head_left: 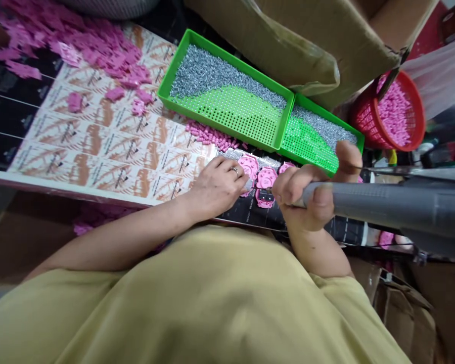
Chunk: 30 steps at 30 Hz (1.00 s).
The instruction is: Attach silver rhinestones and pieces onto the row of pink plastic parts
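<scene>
- Far left, and what a heap it was: flat pink pieces [94,45] spilled thickly across the table, a few strays lying loose below the main pile.
- Just under them ran the patterned sheet [98,131], white with brown prints, slanting along the table edge.
- Next came a scatter of small pink pegs [212,134], bunched up against the near side of the large green tray.
- In came the left hand [218,187], ring on one finger, palm down, its bent fingertips right at the leftmost round piece; whether they pinched it or merely steadied it, one could not tell.
- Above sat the large green tray [231,111], its far side banked with silver screws, its holed floor bare toward the front.
- And here, centre stage, the pink round pieces [266,177]! They lay in a cluster between the two hands, the nearest one dark across its middle.
- Behind loomed the cardboard box [326,45], well above the action.
- The right hand [309,217], apart from the left, was wrapped firmly round the front of the grey tool [382,202], whose body stretched off to the right; the fingers largely hid its tip.
- Beyond it stood the small green tray [305,137], more screws inside.
- Far right, the red basket [367,121], brimming with pink bits.
</scene>
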Available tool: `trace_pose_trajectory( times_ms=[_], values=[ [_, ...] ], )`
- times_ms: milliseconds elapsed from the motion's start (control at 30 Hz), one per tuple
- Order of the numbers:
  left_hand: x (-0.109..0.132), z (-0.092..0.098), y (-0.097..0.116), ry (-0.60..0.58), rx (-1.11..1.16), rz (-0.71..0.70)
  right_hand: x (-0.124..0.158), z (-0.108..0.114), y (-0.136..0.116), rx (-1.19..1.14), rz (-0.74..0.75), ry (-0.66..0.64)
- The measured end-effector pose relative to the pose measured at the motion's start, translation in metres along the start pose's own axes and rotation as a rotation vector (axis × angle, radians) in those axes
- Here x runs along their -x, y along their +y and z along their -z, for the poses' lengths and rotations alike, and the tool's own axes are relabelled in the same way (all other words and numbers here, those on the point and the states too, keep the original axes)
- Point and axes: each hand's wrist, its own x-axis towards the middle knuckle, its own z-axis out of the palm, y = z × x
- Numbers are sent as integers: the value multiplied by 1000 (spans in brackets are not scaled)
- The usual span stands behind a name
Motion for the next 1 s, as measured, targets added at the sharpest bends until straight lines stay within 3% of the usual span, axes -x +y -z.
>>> trace_pose_trajectory(
  times_ms=[133,333,700,867,1000],
  values=[
    [0,0,1,-7,-6,5,2,0,3,73,-94,-22],
    [0,1,0,-10,64,27,0,-4,1,97,-13,19],
    [-1,5,-6,-60,113,47,-6,0,-2,139,-50,-2],
    [-3,8,-9,-139,66,1,-4,-1,-1,111,-15,49],
    [-3,3,-12,-137,90,-3,-3,-2,0,153,-46,56]
  ],
)
